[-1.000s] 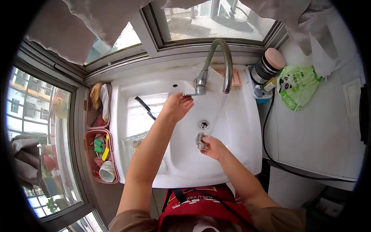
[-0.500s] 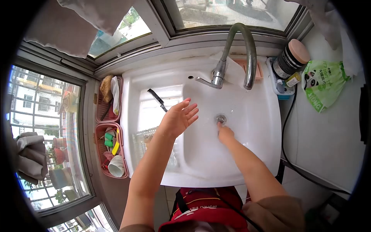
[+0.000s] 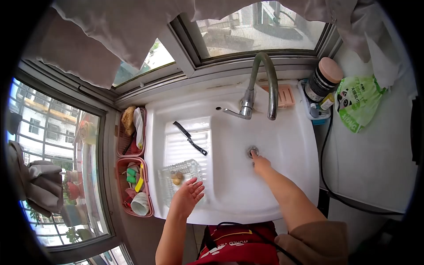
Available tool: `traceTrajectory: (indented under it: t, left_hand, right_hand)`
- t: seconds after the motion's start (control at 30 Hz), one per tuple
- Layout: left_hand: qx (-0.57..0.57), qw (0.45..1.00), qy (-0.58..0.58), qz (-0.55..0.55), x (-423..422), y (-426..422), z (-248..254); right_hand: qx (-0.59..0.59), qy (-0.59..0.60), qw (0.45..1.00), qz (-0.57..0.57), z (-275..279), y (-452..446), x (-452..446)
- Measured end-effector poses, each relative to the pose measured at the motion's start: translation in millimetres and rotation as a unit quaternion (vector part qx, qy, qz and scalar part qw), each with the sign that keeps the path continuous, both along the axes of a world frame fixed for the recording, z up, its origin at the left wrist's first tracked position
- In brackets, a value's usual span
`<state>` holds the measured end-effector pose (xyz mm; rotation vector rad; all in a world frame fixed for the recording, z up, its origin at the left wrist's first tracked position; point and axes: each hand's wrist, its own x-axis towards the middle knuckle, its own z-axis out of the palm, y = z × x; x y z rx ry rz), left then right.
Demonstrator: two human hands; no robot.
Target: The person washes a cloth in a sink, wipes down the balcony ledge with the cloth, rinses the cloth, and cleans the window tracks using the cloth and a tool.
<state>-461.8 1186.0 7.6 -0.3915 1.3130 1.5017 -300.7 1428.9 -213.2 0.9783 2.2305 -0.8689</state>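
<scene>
My right hand (image 3: 261, 164) reaches down into the white sink (image 3: 234, 198). Its index finger is stretched onto the metal drain (image 3: 252, 152), while the other fingers are curled under, so anything between them is hidden. At the lower left, my left hand (image 3: 187, 197) is open and holds nothing, palm turned up. Its fingertips are beside a clear ribbed glass dish (image 3: 192, 167) with small brownish round pieces (image 3: 177, 177) in it. Above the dish, a black-handled tool (image 3: 190, 138), perhaps a peeler or knife, lies on the ridged drainboard (image 3: 174, 152).
A chrome faucet (image 3: 247, 104) arches over the basin at the back. Two pink baskets (image 3: 148, 194) of odds and ends stand along the left edge. On the right are a dark jar (image 3: 319, 84), a green panda-printed bag (image 3: 360, 104) and a black cable (image 3: 324, 163).
My left hand has moved down from over the tool to beside the glass dish, uncovering both. My right hand stays at the drain. The camera view has shifted slightly.
</scene>
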Motion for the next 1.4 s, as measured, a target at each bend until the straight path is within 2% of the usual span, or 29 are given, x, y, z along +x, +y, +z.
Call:
traceTrajectory:
  t: [0.07, 0.17, 0.4, 0.5, 0.63, 0.73, 0.77, 0.87, 0.93, 1.03, 1.07, 1.1, 1.13, 1.2, 1.3, 1.37, 1.4]
  left_hand:
    - [-0.023, 1.0, 0.013, 0.015, 2.5, -7.9, 0.7]
    - [-0.014, 1.0, -0.004, 0.026, 3.8, -7.4, -0.5]
    - [0.039, 0.999, 0.008, -0.03, 1.3, 26.9, 7.1]
    - [0.048, 0.997, 0.03, -0.056, 3.1, 40.7, 13.2]
    - [0.03, 0.988, 0.109, -0.109, 4.2, 44.4, 11.4]
    - [0.027, 0.988, 0.101, -0.113, 3.1, 41.9, -0.1]
    - [0.034, 0.99, 0.086, -0.11, 2.5, 40.7, -3.5]
    - [0.04, 0.992, 0.071, -0.097, 3.4, 41.4, -6.7]
    - [0.043, 0.992, 0.066, -0.096, 2.6, 45.0, -7.0]
    - [0.044, 0.993, 0.059, -0.096, -2.1, 51.0, -5.7]
    - [0.044, 0.993, 0.062, -0.096, -4.1, 53.7, -4.0]
    - [0.04, 0.992, 0.07, -0.098, -6.3, 55.5, -3.2]
    - [0.036, 0.991, 0.077, -0.1, -8.9, 56.6, -3.2]
    - [0.033, 0.992, 0.076, -0.099, -15.3, 58.2, -4.9]
    - [0.025, 0.995, 0.056, -0.079, -21.4, 61.5, -10.4]
    - [0.01, 0.996, 0.032, -0.087, -24.0, 68.1, -24.7]
    - [-0.006, 0.996, 0.02, -0.087, -24.5, 74.3, -28.4]
  right_hand:
    - [0.047, -0.004, 0.999, -0.02, -10.3, -4.4, 2.5]
    - [0.057, -0.036, 0.998, -0.018, -23.9, -6.9, 0.6]
    - [0.048, -0.023, 0.999, -0.005, -4.3, 3.1, -3.8]
    - [-0.046, -0.052, 0.996, -0.057, 8.4, 17.2, -5.5]
    - [-0.286, -0.027, 0.945, -0.156, 45.6, 42.3, 13.7]
    - [-0.342, 0.125, 0.899, -0.244, 96.6, 71.6, 28.3]
    - [-0.367, 0.237, 0.854, -0.283, 115.1, 81.9, 30.6]
    - [-0.255, 0.402, 0.819, -0.319, 205.4, 120.8, 17.2]
    - [-0.2, 0.48, 0.783, -0.341, 245.5, 150.2, 3.1]
    - [-0.06, 0.609, 0.658, -0.439, 250.3, 203.8, -35.5]
    - [-0.062, 0.611, 0.656, -0.438, 240.9, 225.4, -48.5]
    - [0.171, 0.556, 0.694, -0.425, 225.9, 248.2, -62.5]
    - [0.393, 0.467, 0.691, -0.387, 223.1, 257.0, -73.6]
    - [0.455, 0.44, 0.685, -0.36, 207.8, 248.1, -95.5]
    - [0.484, 0.414, 0.692, -0.34, 212.6, 231.0, -99.5]
    - [0.414, 0.45, 0.781, -0.129, 219.1, 226.2, -79.6]
    - [0.419, 0.44, 0.783, -0.132, 221.2, 232.1, -71.5]
